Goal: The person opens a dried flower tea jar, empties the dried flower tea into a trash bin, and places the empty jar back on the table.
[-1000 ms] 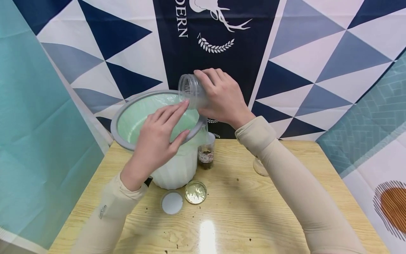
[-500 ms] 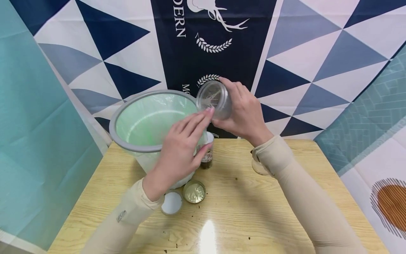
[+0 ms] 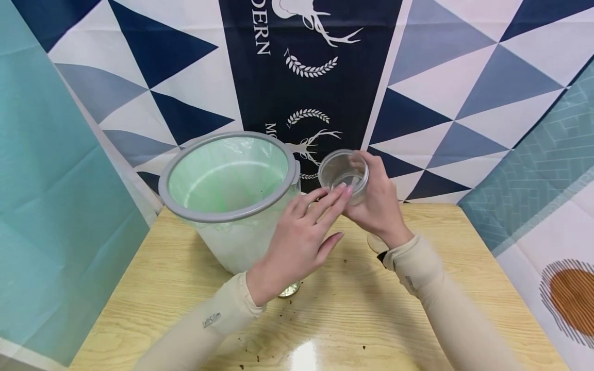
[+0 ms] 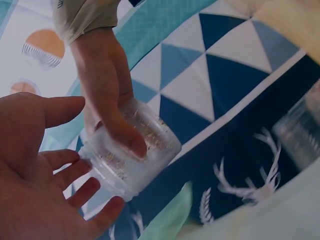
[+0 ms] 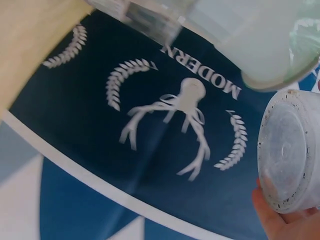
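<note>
My right hand point(image 3: 380, 208) grips a clear plastic jar point(image 3: 330, 172), its mouth tilted up toward the head camera. In the left wrist view, small brown specks cling to the jar wall point(image 4: 162, 135), with the right thumb across it. The jar's round base point(image 5: 285, 155) shows in the right wrist view. My left hand point(image 3: 301, 237) reaches over with extended fingers, its fingertips at the jar's mouth. Left of both hands stands a white bin point(image 3: 232, 242) with a grey rim and a pale green liner.
A gold-faced lid point(image 3: 290, 290) lies on the wooden table point(image 3: 352, 330), partly behind the left wrist. Another round lid point(image 3: 374, 242) lies by the right wrist. Dark crumbs point(image 3: 258, 358) dot the front. A second clear jar point(image 4: 300, 132) stands near the bin, mostly hidden in the head view.
The right hand has brought the jar from above the bin's rim to the right and down, turning its mouth upward. My left hand has followed it rightward, away from the bin.
</note>
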`<state>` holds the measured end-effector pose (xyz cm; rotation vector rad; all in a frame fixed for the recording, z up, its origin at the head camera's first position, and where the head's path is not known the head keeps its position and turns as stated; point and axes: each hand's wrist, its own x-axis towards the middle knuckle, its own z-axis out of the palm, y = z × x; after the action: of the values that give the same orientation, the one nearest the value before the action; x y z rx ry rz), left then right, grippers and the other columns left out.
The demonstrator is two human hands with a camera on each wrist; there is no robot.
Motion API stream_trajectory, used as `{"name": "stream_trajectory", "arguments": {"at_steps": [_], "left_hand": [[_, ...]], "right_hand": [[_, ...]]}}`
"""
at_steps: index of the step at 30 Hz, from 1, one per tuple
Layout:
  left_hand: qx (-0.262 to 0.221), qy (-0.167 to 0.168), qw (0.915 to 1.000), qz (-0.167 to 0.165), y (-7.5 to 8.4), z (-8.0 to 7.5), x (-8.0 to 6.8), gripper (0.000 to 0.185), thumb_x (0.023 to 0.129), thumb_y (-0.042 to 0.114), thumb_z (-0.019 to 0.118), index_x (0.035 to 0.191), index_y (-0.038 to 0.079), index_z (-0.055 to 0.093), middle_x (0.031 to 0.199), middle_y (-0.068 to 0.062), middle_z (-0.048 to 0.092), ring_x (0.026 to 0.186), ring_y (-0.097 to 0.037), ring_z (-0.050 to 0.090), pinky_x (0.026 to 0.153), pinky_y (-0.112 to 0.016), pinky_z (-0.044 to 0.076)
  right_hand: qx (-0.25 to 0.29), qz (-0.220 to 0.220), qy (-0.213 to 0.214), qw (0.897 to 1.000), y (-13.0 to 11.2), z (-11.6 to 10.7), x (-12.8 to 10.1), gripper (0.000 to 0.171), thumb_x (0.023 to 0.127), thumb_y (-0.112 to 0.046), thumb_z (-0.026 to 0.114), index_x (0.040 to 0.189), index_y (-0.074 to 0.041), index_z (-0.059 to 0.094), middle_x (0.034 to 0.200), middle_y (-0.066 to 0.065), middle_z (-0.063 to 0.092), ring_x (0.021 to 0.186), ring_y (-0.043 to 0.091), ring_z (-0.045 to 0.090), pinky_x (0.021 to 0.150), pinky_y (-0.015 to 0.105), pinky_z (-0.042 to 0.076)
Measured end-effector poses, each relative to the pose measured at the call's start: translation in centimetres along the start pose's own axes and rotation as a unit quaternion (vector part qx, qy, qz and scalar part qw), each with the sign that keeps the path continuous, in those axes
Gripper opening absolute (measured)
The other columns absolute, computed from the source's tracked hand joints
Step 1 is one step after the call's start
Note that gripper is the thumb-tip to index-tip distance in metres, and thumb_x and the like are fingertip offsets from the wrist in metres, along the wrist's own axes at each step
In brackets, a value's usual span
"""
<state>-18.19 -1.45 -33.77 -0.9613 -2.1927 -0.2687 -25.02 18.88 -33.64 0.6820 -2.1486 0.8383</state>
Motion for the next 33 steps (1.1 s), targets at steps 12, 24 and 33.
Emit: {"name": "stream_trajectory", "arguments": {"at_steps": [12, 24, 33], "left_hand": [[0.009, -0.053, 0.9985, 0.010, 1.9, 4.7, -2.4, 0.064, 0.099, 0.037, 0.067, 0.157, 0.018, 0.047, 0.158, 0.004, 0.051, 0.140, -0.021, 0.049, 0.112, -0.039, 0.044], [-0.005, -0.127, 0.9919, 0.009, 2.6, 7.3, -5.3, 0.074, 0.094, 0.036, 0.074, 0.160, 0.021, 0.042, 0.160, 0.007, 0.048, 0.140, -0.019, 0.050, 0.107, -0.040, 0.048], [-0.031, -0.198, 0.9798, -0.002, 3.4, 9.9, -6.9, 0.080, 0.094, 0.037, 0.073, 0.162, 0.021, 0.036, 0.164, 0.005, 0.043, 0.142, -0.018, 0.048, 0.108, -0.038, 0.048]], "right_hand": [[0.021, 0.101, -0.038, 0.994, 2.1, 1.7, -5.7, 0.088, 0.067, -0.008, 0.089, 0.143, 0.002, 0.045, 0.134, 0.024, 0.062, 0.113, 0.044, 0.066, 0.090, 0.058, 0.057], [0.035, 0.133, -0.088, 0.987, 3.4, 3.8, -10.3, 0.095, 0.066, -0.002, 0.088, 0.148, 0.004, 0.040, 0.136, 0.026, 0.061, 0.124, 0.046, 0.062, 0.101, 0.061, 0.052], [-0.037, 0.167, -0.156, 0.973, 4.8, 4.4, -13.3, 0.096, 0.064, -0.011, 0.094, 0.144, 0.004, 0.043, 0.128, 0.026, 0.053, 0.110, 0.046, 0.064, 0.088, 0.058, 0.057]]}}
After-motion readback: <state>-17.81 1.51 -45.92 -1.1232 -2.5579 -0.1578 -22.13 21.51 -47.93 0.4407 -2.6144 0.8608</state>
